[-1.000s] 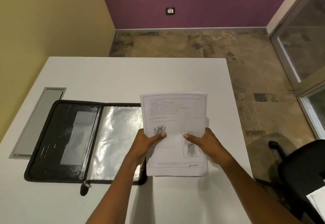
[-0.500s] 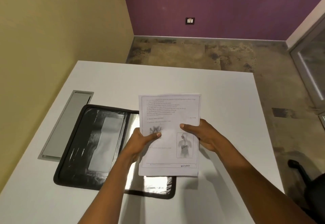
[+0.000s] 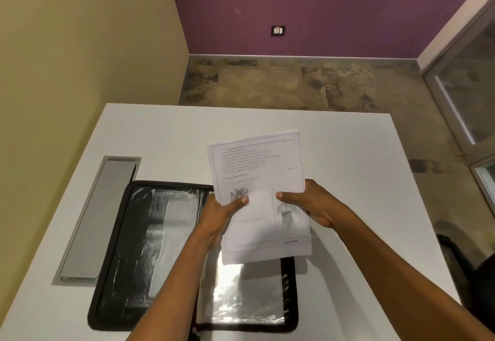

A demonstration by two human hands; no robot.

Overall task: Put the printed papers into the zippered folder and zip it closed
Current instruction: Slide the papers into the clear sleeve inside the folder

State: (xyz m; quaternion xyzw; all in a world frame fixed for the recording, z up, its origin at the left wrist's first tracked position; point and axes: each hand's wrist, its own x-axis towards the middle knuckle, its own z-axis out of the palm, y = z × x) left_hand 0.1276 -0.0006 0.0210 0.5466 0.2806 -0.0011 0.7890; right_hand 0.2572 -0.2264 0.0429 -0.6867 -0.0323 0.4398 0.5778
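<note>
White papers (image 3: 257, 169) gripped in both hands (image 3: 218, 216) (image 3: 318, 206) over folder (image 3: 128, 233).

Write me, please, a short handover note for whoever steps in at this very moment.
Left hand: grips the printed papers at their left edge, thumb on top.
Right hand: grips the right edge, thumb on top.
Papers: held in the air, slightly tilted, over the right half of the zippered folder.
Folder: lies open flat on the white table, clear sleeve on its right half.
Done: folder unzipped and opened, papers in both hands.
Left: slide the papers into the folder, fold it shut, zip it closed.
</note>
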